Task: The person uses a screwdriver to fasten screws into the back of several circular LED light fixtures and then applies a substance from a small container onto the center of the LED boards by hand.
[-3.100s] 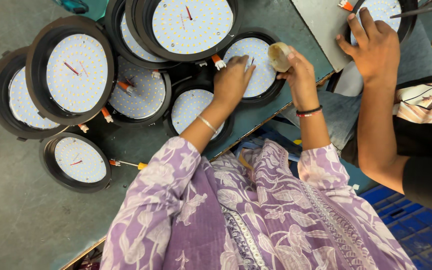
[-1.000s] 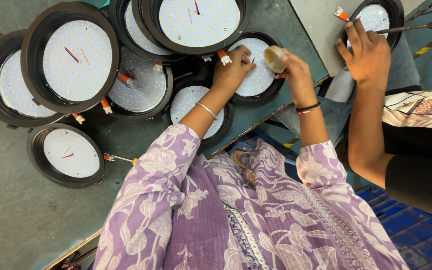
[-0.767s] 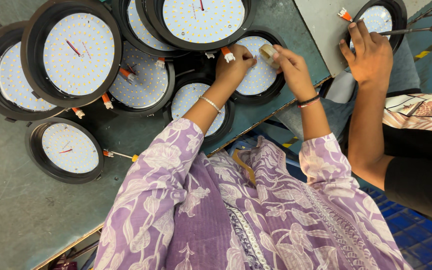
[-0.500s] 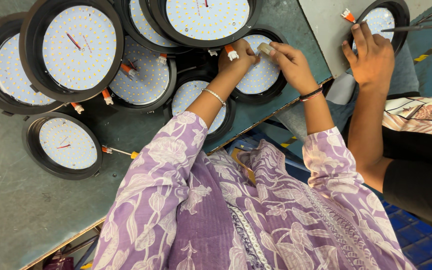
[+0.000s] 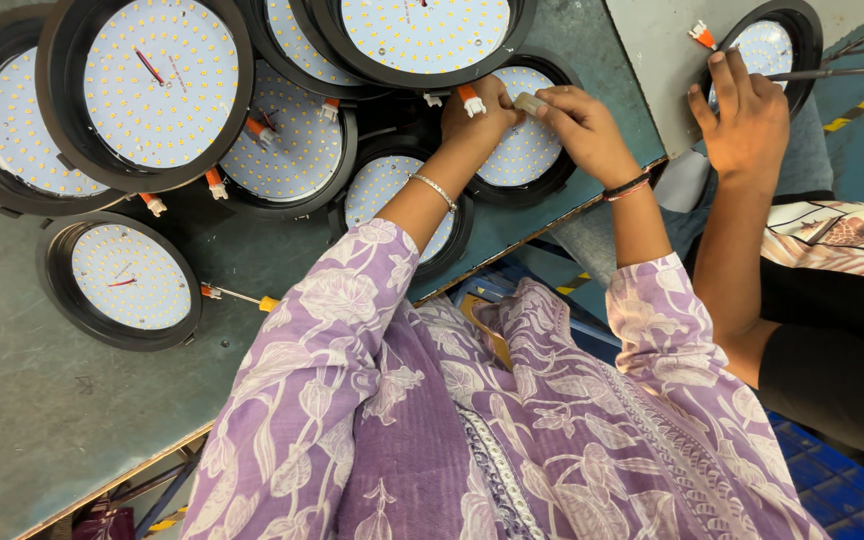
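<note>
Both hands have drifted up and closer together since the earlier frames, and the roll that the right hand held out to the side now sits pinched right between them.

Head view: left hand curled shut around a white and orange wire plug, fingers clamped on it. Right hand pinches a small pale tape roll at the fingertips, touching the left hand's fingers. Both hover over a round black lamp with a dotted white disc, at the far side of the table. Judgement: to do this well, keep the plug steady in the left hand, feed the tape tight and square from the right, and keep wrists off the dotted disc.

Another person's hand rests on a separate lamp far right, on a grey board; keep it apart from the wearer's hands.

Surface: dull green table, scuffed, crowded with overlapping lamps, a big one far left, a small one nearer with an orange-tipped lead. Purple flowered sleeves fill the near view. Blue crates on the floor at near right, yellow floor stripe at far right.
</note>
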